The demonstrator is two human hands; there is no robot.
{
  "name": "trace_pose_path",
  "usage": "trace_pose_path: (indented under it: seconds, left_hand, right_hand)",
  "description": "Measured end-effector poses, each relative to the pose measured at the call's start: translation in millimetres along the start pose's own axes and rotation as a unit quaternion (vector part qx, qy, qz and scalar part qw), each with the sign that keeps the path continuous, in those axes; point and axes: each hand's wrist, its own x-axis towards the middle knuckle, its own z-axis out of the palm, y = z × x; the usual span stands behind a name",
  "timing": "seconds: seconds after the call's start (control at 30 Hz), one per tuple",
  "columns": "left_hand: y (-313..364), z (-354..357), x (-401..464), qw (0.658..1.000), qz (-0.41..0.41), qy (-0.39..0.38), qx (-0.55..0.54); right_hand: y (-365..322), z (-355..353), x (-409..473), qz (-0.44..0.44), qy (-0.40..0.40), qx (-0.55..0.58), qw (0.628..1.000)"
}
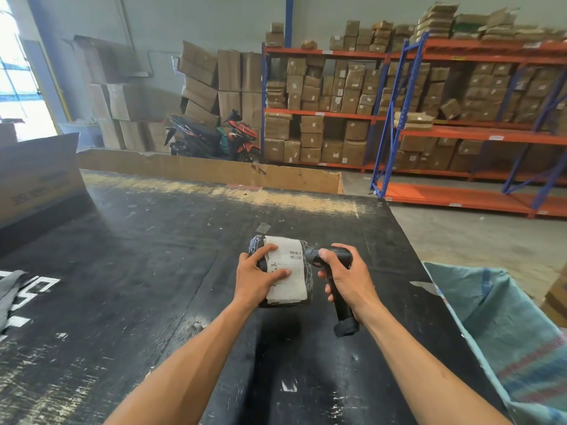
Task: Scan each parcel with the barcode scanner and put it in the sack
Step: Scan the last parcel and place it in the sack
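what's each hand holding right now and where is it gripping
The left hand holds the parcel from its left side, fingers spread over the label. The right hand grips the barcode scanner by its handle.

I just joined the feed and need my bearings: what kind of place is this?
Most likely a warehouse or parcel sorting depot. Steel racking along the back is stacked with cardboard boxes, and at a worn black table a labelled parcel is being scanned beside an open sack.
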Motion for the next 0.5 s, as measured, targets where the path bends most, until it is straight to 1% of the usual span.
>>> trace_pose_path:
  seconds: [0.5]
  left_hand:
    - [1.2, 4.0, -2.6, 1.0, -0.002, -0.008, 0.001]
  right_hand:
    - [2.4, -8.9, 0.1, 0.003, -0.001, -0.006, 1.0]
